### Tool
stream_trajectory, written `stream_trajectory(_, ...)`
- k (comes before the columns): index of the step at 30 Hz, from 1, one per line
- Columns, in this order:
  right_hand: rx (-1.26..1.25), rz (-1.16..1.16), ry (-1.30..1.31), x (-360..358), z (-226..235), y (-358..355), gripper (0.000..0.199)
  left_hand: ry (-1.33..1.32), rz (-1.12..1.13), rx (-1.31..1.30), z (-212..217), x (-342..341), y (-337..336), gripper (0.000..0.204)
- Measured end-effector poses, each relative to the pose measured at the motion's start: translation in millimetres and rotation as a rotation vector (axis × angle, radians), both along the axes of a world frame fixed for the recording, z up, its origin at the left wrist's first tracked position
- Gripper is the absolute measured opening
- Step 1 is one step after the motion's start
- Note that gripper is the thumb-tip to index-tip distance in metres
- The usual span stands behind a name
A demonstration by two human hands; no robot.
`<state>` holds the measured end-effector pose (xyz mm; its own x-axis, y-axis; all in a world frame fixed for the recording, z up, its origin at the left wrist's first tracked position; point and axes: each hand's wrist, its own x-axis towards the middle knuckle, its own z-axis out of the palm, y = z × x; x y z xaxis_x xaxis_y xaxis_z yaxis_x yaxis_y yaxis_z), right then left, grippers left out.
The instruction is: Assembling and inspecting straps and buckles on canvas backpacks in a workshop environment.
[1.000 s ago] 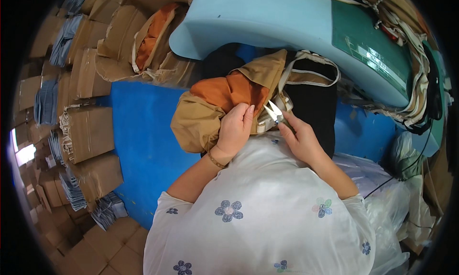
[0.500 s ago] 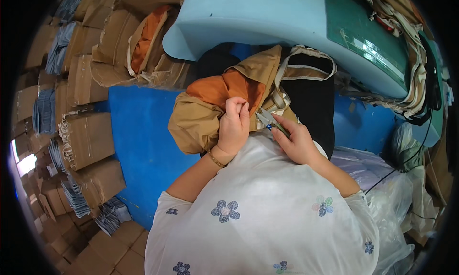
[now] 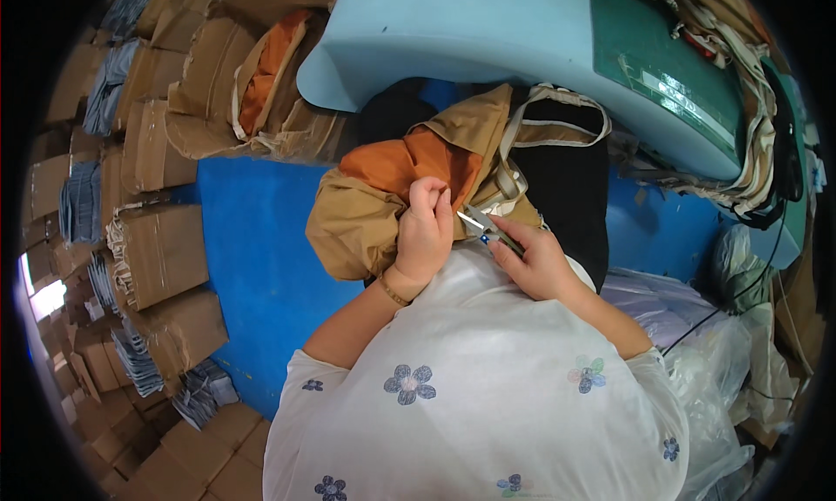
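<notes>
A tan fabric bag with an orange lining and white-edged straps lies bunched over my lap. My left hand is closed in a pinch at the bag's edge, thumb against the fingers; the exact spot gripped is hidden. In my right hand is a small pair of thread snips. Their blades stand apart and point left, close beside my left thumb and the bag's edge.
Ahead stands a light blue and green machine table. An open carton at the far left holds orange and tan pieces. Cartons and grey bundles are stacked along the left. Clear plastic bags lie at the right, crossed by a black cable.
My right hand has moved slightly left with the snips, bringing the blades nearer my left thumb. My left hand and the bag have hardly moved.
</notes>
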<state>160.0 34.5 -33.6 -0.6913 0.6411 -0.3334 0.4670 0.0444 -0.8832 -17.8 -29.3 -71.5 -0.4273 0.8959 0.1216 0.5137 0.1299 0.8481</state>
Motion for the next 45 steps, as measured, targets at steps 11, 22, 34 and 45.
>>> stream_trajectory(11, 0.165, 0.08, 0.024, 8, 6, 12, 0.041, -0.018, 0.025, 0.001, 5, -3, -4, 0.018)
stream_trajectory(22, 1.073, -0.512, -0.1, 78, 43, 182, 0.044, 0.312, -0.402, -0.217, 56, -24, -25, 0.055)
stream_trajectory(34, 1.4, -0.403, -0.351, 79, 40, 228, 0.036, 0.544, -0.19, -0.175, 62, -32, -24, 0.048)
stream_trajectory(45, 0.593, 0.477, 0.241, -28, 8, 93, 0.052, 0.375, -0.086, 0.034, 85, -78, -19, 0.041)
